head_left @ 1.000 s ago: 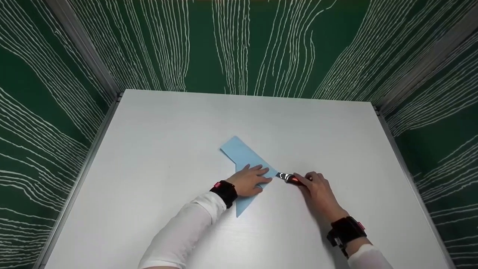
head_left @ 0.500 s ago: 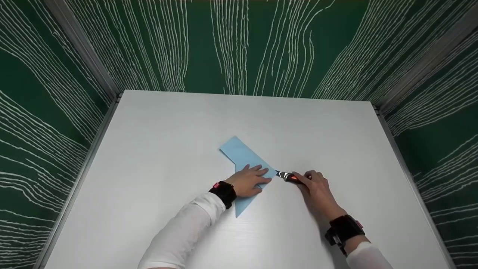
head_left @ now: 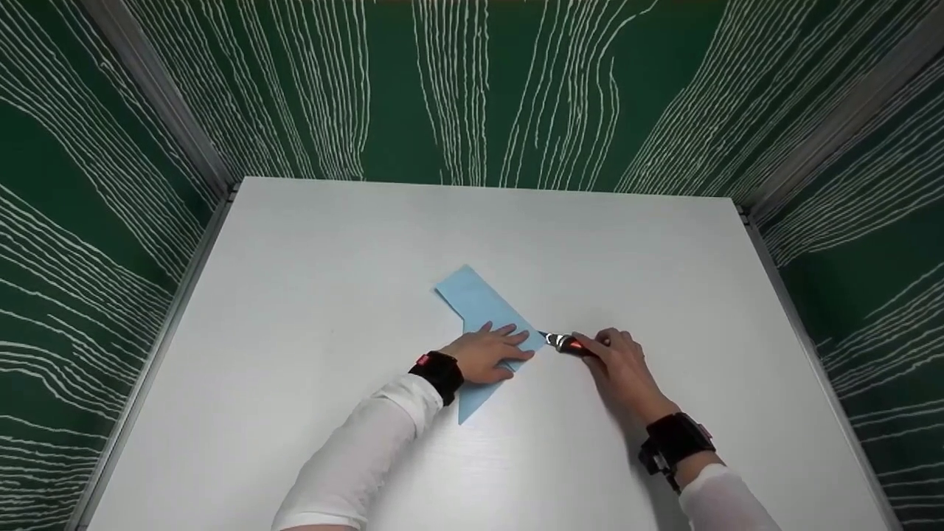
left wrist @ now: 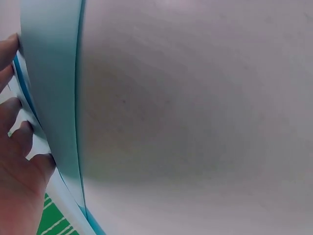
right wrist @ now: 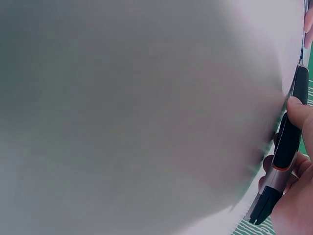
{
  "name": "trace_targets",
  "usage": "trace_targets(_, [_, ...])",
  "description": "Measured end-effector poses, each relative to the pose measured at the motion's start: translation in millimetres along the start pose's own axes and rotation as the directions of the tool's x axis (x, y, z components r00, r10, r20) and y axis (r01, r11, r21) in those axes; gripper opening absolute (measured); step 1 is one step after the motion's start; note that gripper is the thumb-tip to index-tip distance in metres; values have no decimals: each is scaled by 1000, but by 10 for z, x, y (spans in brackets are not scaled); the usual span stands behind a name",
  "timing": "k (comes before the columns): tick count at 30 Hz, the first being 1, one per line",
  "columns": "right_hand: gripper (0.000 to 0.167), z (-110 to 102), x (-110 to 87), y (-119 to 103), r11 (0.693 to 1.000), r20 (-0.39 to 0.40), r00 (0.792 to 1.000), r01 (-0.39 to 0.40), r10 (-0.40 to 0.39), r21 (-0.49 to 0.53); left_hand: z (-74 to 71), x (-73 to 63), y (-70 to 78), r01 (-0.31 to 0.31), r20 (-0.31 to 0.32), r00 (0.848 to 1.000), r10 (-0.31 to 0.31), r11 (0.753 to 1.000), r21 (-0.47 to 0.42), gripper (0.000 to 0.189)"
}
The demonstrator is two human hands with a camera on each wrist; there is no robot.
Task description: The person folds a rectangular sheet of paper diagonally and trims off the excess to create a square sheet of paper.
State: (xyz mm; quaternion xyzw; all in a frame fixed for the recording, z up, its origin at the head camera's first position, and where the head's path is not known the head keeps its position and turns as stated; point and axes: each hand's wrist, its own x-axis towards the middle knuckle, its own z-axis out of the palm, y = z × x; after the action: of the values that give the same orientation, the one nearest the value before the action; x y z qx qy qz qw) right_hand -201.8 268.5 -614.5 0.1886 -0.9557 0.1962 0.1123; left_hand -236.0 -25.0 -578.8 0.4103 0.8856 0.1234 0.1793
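Note:
A folded sheet of light blue paper point(head_left: 478, 296) lies on the white table in the head view, with an angular outline and a pointed lower end. My left hand point(head_left: 487, 355) presses on its middle with spread fingers and hides part of it. In the left wrist view the paper point(left wrist: 54, 88) shows layered edges beside the left hand point(left wrist: 22, 161). My right hand point(head_left: 623, 365) grips a utility knife point(head_left: 571, 344), its blade at the paper's right corner. The right wrist view shows the knife's black and grey handle point(right wrist: 288, 142) under the thumb of the right hand point(right wrist: 298, 191).
The white table point(head_left: 332, 258) spreads around the paper. Green walls point(head_left: 402, 88) with white wavy lines stand behind it and at both sides, with grey metal posts point(head_left: 158, 88) at the corners. Each wrist wears a black band point(head_left: 436, 377).
My right hand and the knife have moved slightly up and to the left at the paper's right corner. The paper and my left hand have shifted only a little.

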Motion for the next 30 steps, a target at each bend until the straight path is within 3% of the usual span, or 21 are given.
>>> trace_targets(7, [42, 36, 31, -21, 1000, 13, 1000, -4, 4, 7, 45, 2, -80, -35, 1, 999, 36, 998, -49, 50])
trace_targets(12, [42, 36, 31, -18, 1000, -6, 1000, 14, -14, -6, 111, -27, -144, -56, -88, 995, 50, 997, -59, 53])
trace_targets(18, [43, -2, 12, 9, 1000, -2, 1000, 18, -18, 11, 183, -73, -140, 53, -223, 974, -39, 997, 58, 56])
trace_targets(22, [42, -32, 4, 29, 1000, 20, 1000, 9, -10, 16, 188, -107, -158, 64, -181, 982, -51, 996, 69, 55])
trace_targets(30, [43, -20, -5, 28, 999, 21, 1000, 5, -5, 32, -8, -109, -220, 19, -32, 999, -21, 998, -52, 54])
